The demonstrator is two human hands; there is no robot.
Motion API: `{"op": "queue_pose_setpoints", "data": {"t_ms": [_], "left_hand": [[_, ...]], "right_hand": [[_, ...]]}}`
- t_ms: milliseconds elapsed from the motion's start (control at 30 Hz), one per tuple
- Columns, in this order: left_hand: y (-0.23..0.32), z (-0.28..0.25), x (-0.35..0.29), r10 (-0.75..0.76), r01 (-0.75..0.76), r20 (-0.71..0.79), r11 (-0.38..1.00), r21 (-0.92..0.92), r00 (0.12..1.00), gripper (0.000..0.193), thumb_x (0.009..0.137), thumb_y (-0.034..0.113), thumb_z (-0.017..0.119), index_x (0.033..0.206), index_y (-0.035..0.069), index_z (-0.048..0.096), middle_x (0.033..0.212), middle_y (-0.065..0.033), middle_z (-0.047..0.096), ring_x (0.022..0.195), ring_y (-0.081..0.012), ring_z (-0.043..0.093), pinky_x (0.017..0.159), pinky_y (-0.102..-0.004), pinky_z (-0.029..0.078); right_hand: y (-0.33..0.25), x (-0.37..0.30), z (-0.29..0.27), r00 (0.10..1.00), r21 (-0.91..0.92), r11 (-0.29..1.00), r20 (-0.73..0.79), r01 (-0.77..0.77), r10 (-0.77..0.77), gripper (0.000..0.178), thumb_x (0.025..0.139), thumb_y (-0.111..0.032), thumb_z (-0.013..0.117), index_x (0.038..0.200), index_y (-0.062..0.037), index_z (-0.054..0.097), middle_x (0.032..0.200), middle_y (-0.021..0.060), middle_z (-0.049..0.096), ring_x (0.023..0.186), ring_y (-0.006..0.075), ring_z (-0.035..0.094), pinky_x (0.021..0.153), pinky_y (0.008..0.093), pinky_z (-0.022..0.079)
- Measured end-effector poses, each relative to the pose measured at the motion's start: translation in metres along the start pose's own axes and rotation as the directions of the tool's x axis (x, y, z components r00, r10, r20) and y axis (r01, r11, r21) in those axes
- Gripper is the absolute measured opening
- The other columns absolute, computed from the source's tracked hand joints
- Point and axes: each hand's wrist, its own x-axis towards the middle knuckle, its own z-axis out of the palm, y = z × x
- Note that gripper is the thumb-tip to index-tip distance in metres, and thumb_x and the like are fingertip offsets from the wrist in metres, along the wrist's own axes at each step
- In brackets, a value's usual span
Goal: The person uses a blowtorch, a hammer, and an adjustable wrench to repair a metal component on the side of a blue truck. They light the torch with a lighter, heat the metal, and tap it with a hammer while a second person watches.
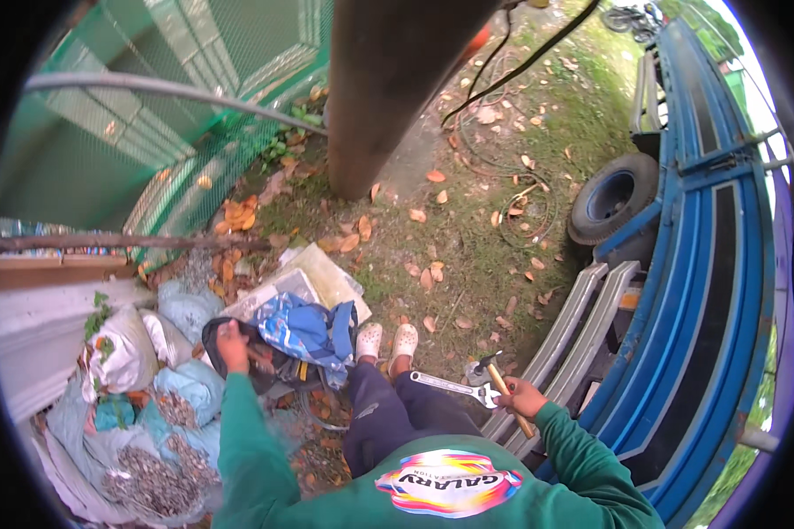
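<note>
My right hand point(522, 398) is closed around two tools beside the blue truck. One is a hammer point(499, 379) with a wooden handle and a dark head. The other is a silver adjustable wrench point(450, 386), lying across in front of my legs. At the left, my left hand point(232, 346) is at the opening of a black bag point(278, 370); its fingers are blurred, and whether it holds anything does not show. A blue patterned cloth point(309, 331) lies over the bag's right side, close to my feet.
A blue truck body point(679, 353) with silver rails point(582, 309) and a wheel point(613, 198) lines the right. A thick post point(370, 106) stands ahead. Filled sacks point(123, 353) lie at the left, near green netting point(176, 159). Pale slabs point(318, 273) lie behind the bag.
</note>
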Motion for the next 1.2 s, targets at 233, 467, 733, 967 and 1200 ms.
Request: {"op": "queue_pose_setpoints", "data": {"t_ms": [233, 467, 733, 967, 1200], "left_hand": [[0.252, -0.055, -0.078, -0.081, 0.239, 0.314, 0.828, -0.508, 0.946, 0.021, 0.100, 0.029, 0.059, 0.100, 0.008, 0.056, 0.069, 0.0011, 0.049, 0.055, -0.0083, 0.048, 0.052, -0.0294, 0.050], [0.274, 0.086, -0.155, -0.133, 0.204, 0.698, 0.979, -0.020, 0.704, 0.021, 0.099, 0.024, 0.060, 0.095, 0.003, 0.060, 0.087, -0.0083, 0.063, 0.080, -0.0207, 0.067, 0.074, -0.0363, 0.054], [0.430, 0.238, -0.134, 0.054, -0.549, 0.843, 0.781, 0.298, 0.535, 0.046, 0.098, 0.045, 0.056, 0.088, 0.000, 0.065, 0.081, -0.0121, 0.070, 0.081, -0.0275, 0.068, 0.076, -0.0400, 0.052], [0.563, 0.367, -0.162, -0.001, -0.263, 0.981, 0.963, 0.053, 0.193, 0.032, 0.100, 0.032, 0.058, 0.119, 0.007, 0.062, 0.096, -0.0034, 0.062, 0.091, -0.0131, 0.062, 0.074, -0.0272, 0.051], [0.694, 0.455, -0.197, 0.273, 0.162, 0.899, 0.960, -0.230, -0.341, 0.047, 0.096, 0.019, 0.063, 0.138, 0.002, 0.050, 0.129, -0.0150, 0.059, 0.132, -0.0240, 0.051, 0.101, -0.0374, 0.050]], "right_hand": [[0.002, 0.033, -0.022, 0.962, -0.114, 0.956, 0.006, 0.272, -0.273, 0.024, 0.084, -0.015, 0.076, 0.098, -0.0017, 0.062, 0.084, 0.0042, 0.066, 0.072, 0.0099, 0.065, 0.059, 0.0286, 0.047], [-0.038, 0.035, -0.043, 0.906, 0.096, 0.902, -0.002, 0.421, -0.423, 0.023, 0.088, -0.010, 0.072, 0.104, -0.0015, 0.058, 0.088, 0.0052, 0.067, 0.074, 0.0163, 0.073, 0.055, 0.0259, 0.044], [-0.036, 0.092, -0.137, 0.872, 0.162, 0.860, -0.169, 0.484, -0.459, 0.032, 0.082, -0.011, 0.078, 0.107, 0.0014, 0.062, 0.089, 0.0062, 0.068, 0.079, 0.0168, 0.071, 0.068, 0.0313, 0.051], [-0.070, 0.100, -0.245, 0.884, 0.181, 0.881, -0.268, 0.438, -0.384, 0.036, 0.084, -0.010, 0.075, 0.114, 0.0034, 0.061, 0.094, 0.0076, 0.071, 0.076, 0.0156, 0.070, 0.069, 0.0320, 0.053], [-0.086, 0.129, -0.351, 0.868, 0.305, 0.826, -0.320, 0.474, -0.380, 0.032, 0.086, -0.004, 0.073, 0.113, 0.0064, 0.060, 0.097, 0.0154, 0.071, 0.082, 0.0208, 0.071, 0.071, 0.0332, 0.055]]}}
